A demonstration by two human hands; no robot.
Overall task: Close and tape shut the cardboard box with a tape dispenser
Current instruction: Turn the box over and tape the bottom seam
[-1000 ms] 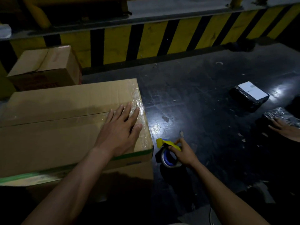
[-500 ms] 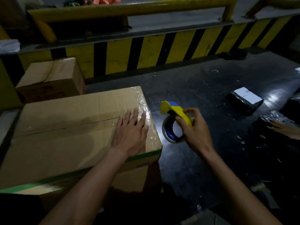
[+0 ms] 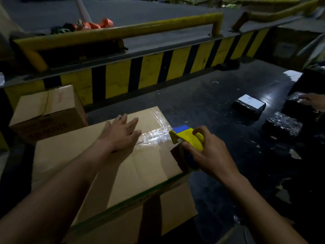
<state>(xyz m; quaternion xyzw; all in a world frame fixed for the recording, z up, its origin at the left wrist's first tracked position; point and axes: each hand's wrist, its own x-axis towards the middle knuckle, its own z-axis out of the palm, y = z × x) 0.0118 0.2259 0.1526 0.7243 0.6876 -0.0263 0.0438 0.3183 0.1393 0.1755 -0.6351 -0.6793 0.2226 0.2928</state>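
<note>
**A:** Where's the box?

**B:** The box (image 3: 98,166) sits on the dark floor (image 3: 211,106), at the near left, flaps down. A strip of clear tape (image 3: 154,136) shines along the seam near its right edge, and more runs along that edge to the far right corner.

**A:** And the hands?

**B:** The left hand (image 3: 121,134) lies flat on the lid, fingers spread, palm down over the seam, just left of the shiny strip. It grips nothing.

**A:** The right one?

**B:** The right hand (image 3: 207,154) is wrapped around the dispenser (image 3: 188,140), fingers over the yellow body, thumb underneath. The dispenser's front, yellow with a blue patch, meets the box's right edge where the seam ends. The roll below is mostly hidden by the hand.

**A:** Is tape feeding from it?

**B:** I can't tell; the strip reaches toward its front, but the join is too dim.

**A:** What else is around?

**B:** A second carton (image 3: 45,111) stands behind the box, near the far left. A black-and-yellow curb (image 3: 158,71) runs across the back, with a yellow rail (image 3: 123,30) above it. To the right lie black wrapped parcels (image 3: 248,107), one bearing a white label. Another person's hand (image 3: 313,101) rests on one at the right edge.
</note>
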